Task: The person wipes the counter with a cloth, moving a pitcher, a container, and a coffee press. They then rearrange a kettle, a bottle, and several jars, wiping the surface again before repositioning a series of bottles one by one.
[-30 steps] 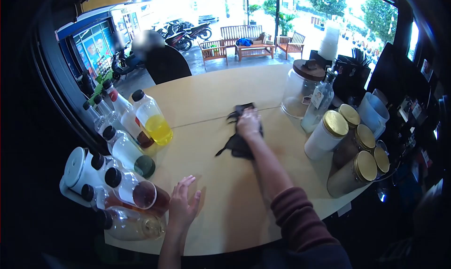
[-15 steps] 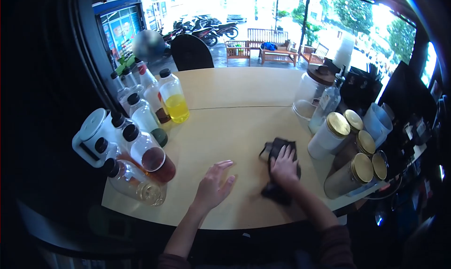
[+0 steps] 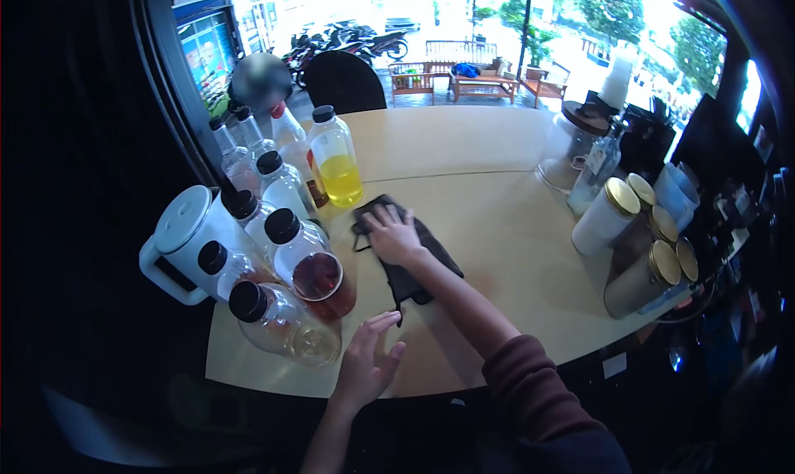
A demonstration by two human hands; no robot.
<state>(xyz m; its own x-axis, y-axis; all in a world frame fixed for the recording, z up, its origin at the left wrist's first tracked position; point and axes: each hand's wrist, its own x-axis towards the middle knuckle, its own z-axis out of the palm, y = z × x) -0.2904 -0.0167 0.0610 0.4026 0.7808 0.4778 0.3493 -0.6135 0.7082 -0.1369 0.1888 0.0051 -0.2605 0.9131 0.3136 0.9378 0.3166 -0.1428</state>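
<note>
My right hand (image 3: 393, 238) lies flat, fingers spread, on a dark cloth (image 3: 422, 265) that is spread over the wooden tabletop (image 3: 489, 217). A small loop hangs off the cloth's left edge. Nearer to me, my left hand (image 3: 366, 366) hovers by the table's front edge with its fingers apart and nothing in it. To its left stand a bottle of dark red liquid (image 3: 319, 279) and a nearly empty clear bottle (image 3: 286, 329). Just beyond the cloth is a bottle of yellow liquid (image 3: 340, 176).
More black-capped bottles (image 3: 281, 176) and a white pitcher (image 3: 184, 226) crowd the left side. Along the right are gold-lidded jars (image 3: 609, 217), a pump bottle (image 3: 595, 174), a large clear jar (image 3: 567, 147) and stacked cups (image 3: 617, 76). A chair (image 3: 344, 81) stands past the far edge.
My right hand has moved left across the table, taking the dark cloth toward the bottles. My left hand stays near the front edge. The view has shifted slightly.
</note>
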